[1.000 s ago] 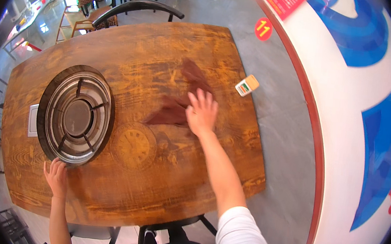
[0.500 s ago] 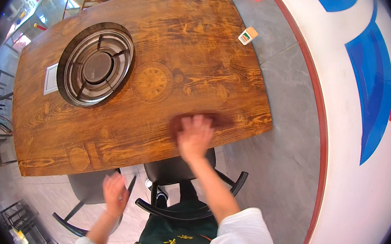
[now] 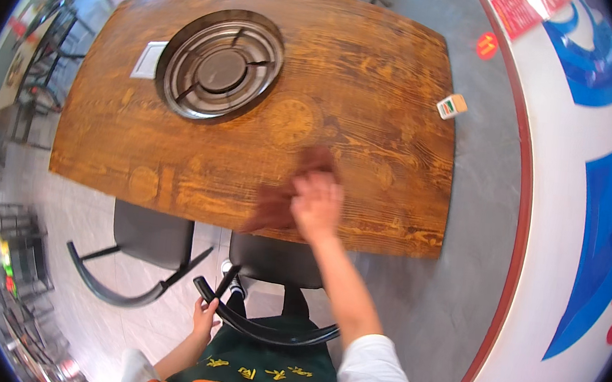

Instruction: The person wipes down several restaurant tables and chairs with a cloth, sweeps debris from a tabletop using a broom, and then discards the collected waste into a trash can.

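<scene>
My right hand presses a crumpled brown cloth onto the wooden table, close to its near edge. The cloth spreads out to the left of the hand and ahead of it, slightly blurred. Down at the left, my left hand grips the end of the curved black back of a chair. This chair stands between me and the table, its dark seat partly under the tabletop. Some fingers of the left hand are hidden behind the rail.
A round metal stove well is set into the table's left half, with a white panel beside it. A small white and orange box lies at the right edge. Another black chair stands left. A white curved wall bounds the right side.
My right hand and the cloth have moved left along the table's near side. My left hand, free before, has taken hold of the chair back. The view has shifted.
</scene>
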A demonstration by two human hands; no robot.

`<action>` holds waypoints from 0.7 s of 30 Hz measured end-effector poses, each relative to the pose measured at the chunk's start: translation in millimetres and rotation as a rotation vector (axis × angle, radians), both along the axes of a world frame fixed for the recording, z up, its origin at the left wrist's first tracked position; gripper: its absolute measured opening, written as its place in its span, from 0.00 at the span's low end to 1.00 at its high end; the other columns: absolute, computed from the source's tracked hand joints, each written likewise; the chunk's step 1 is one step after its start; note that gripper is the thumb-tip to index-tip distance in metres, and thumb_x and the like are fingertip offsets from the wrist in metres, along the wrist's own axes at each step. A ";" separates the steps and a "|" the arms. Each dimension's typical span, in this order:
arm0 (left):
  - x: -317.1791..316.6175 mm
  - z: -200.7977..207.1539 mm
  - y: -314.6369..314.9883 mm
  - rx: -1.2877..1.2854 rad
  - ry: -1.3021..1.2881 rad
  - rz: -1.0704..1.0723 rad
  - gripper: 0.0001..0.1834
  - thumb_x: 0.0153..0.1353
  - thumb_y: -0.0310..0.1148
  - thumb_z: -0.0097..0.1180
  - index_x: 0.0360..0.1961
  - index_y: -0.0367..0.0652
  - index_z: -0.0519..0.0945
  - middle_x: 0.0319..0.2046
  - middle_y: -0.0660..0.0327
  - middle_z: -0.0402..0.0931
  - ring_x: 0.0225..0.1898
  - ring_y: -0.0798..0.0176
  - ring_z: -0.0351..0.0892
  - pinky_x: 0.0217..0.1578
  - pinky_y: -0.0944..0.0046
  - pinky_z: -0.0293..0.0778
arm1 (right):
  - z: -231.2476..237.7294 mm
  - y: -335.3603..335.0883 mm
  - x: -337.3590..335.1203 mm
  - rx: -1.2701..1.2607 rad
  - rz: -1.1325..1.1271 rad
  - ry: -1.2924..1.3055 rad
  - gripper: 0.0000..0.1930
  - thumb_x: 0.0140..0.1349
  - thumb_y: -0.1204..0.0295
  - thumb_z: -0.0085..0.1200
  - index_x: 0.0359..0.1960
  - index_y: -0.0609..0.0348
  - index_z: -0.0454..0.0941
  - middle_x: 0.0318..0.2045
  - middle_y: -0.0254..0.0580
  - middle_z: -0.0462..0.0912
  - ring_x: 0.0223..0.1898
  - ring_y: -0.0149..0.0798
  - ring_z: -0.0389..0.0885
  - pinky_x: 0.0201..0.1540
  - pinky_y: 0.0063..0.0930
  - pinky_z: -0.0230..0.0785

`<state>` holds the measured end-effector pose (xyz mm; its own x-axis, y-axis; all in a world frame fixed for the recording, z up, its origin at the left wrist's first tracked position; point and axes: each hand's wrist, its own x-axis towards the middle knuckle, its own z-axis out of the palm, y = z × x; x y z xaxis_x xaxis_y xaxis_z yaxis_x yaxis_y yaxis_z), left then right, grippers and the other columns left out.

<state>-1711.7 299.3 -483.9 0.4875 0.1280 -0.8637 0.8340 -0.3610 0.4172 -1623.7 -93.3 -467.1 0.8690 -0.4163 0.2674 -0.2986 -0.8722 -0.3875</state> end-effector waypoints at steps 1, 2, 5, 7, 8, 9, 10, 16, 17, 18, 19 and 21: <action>-4.6 -2.1 -5.7 -0.020 -0.004 0.006 0.42 0.53 0.48 0.59 0.63 0.43 0.52 0.51 0.52 0.65 0.47 0.57 0.71 0.32 0.58 0.76 | -0.7 -36.3 -25.3 -0.048 -0.083 0.032 0.21 0.50 0.62 0.51 0.50 0.37 0.72 0.53 0.36 0.69 0.60 0.47 0.59 0.61 0.53 0.48; -8.1 0.7 -13.9 -0.027 0.013 0.023 0.42 0.53 0.48 0.59 0.63 0.43 0.52 0.51 0.51 0.65 0.48 0.56 0.71 0.32 0.59 0.76 | -3.4 -69.5 -54.9 -0.157 -0.166 0.076 0.23 0.52 0.61 0.50 0.53 0.37 0.69 0.54 0.37 0.67 0.60 0.48 0.58 0.61 0.53 0.47; -21.1 12.4 -16.1 -0.052 -0.062 0.021 0.41 0.54 0.49 0.58 0.62 0.44 0.53 0.48 0.56 0.67 0.49 0.58 0.69 0.36 0.57 0.74 | -5.5 -143.0 -132.0 -0.214 -0.401 0.271 0.24 0.58 0.60 0.45 0.58 0.38 0.62 0.58 0.42 0.63 0.61 0.51 0.56 0.59 0.55 0.49; -30.8 20.0 -5.8 -0.120 -0.079 0.056 0.41 0.55 0.47 0.57 0.64 0.45 0.52 0.49 0.56 0.67 0.49 0.59 0.69 0.37 0.57 0.74 | -15.6 -163.5 -176.6 -0.288 -0.608 0.344 0.23 0.64 0.57 0.39 0.61 0.37 0.58 0.61 0.43 0.59 0.62 0.51 0.55 0.58 0.52 0.50; -38.1 21.7 5.1 -0.130 -0.077 0.061 0.41 0.55 0.47 0.57 0.64 0.46 0.51 0.49 0.55 0.67 0.49 0.59 0.69 0.37 0.57 0.74 | -12.1 -159.6 -182.0 -0.185 -0.733 0.430 0.24 0.65 0.54 0.35 0.62 0.36 0.56 0.63 0.42 0.56 0.63 0.50 0.54 0.60 0.50 0.48; -43.1 18.8 9.5 -0.158 -0.072 0.054 0.41 0.55 0.47 0.57 0.64 0.46 0.51 0.49 0.55 0.67 0.49 0.58 0.69 0.37 0.57 0.74 | -19.9 -159.1 -191.1 -0.141 -0.843 0.388 0.24 0.65 0.51 0.34 0.63 0.36 0.56 0.64 0.41 0.54 0.63 0.50 0.53 0.60 0.50 0.48; -46.8 18.2 8.0 -0.155 -0.053 0.067 0.40 0.55 0.46 0.57 0.63 0.46 0.52 0.49 0.55 0.66 0.49 0.59 0.69 0.37 0.57 0.74 | -22.0 -150.8 -184.3 -0.135 -0.952 0.396 0.24 0.65 0.51 0.34 0.62 0.37 0.57 0.64 0.42 0.54 0.63 0.52 0.53 0.60 0.51 0.48; -24.3 -22.9 -16.2 -0.265 -0.154 0.219 0.27 0.53 0.40 0.61 0.47 0.40 0.63 0.37 0.56 0.72 0.38 0.61 0.75 0.32 0.60 0.74 | -12.1 -2.8 -103.9 -0.120 -0.481 0.267 0.26 0.54 0.58 0.48 0.57 0.43 0.63 0.63 0.47 0.55 0.61 0.58 0.53 0.55 0.59 0.51; -19.7 -41.5 -14.6 -0.339 -0.203 0.332 0.24 0.52 0.38 0.62 0.42 0.39 0.63 0.31 0.55 0.74 0.33 0.61 0.76 0.29 0.60 0.74 | 5.6 22.9 -82.6 -0.042 -0.312 0.258 0.26 0.52 0.59 0.49 0.56 0.43 0.64 0.62 0.46 0.55 0.62 0.58 0.51 0.54 0.60 0.50; -10.2 -33.0 -36.6 -0.345 -0.164 0.513 0.20 0.50 0.29 0.61 0.38 0.38 0.63 0.20 0.57 0.72 0.21 0.61 0.74 0.25 0.61 0.74 | -8.5 31.0 -78.3 -0.163 -0.231 0.250 0.27 0.53 0.60 0.48 0.57 0.42 0.63 0.63 0.44 0.54 0.63 0.59 0.48 0.56 0.60 0.48; -8.6 -36.5 -37.4 -0.363 -0.199 0.504 0.19 0.49 0.27 0.60 0.38 0.38 0.63 0.20 0.57 0.71 0.20 0.61 0.74 0.24 0.62 0.74 | -17.7 44.8 -63.9 -0.161 -0.126 0.192 0.28 0.53 0.61 0.48 0.58 0.40 0.62 0.64 0.42 0.52 0.65 0.57 0.46 0.59 0.59 0.45; -11.9 -51.6 -28.2 -0.384 -0.275 0.502 0.17 0.48 0.22 0.57 0.37 0.38 0.63 0.19 0.56 0.70 0.18 0.61 0.72 0.22 0.63 0.73 | -18.1 63.8 -29.1 -0.069 0.022 0.212 0.28 0.53 0.63 0.48 0.59 0.37 0.61 0.66 0.37 0.49 0.66 0.53 0.46 0.62 0.58 0.41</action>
<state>-1723.6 271.1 -535.6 0.6574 0.1053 -0.7462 0.7070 0.2567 0.6590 -1652.8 -29.4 -485.2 0.9173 -0.3841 0.1052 -0.3480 -0.9014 -0.2575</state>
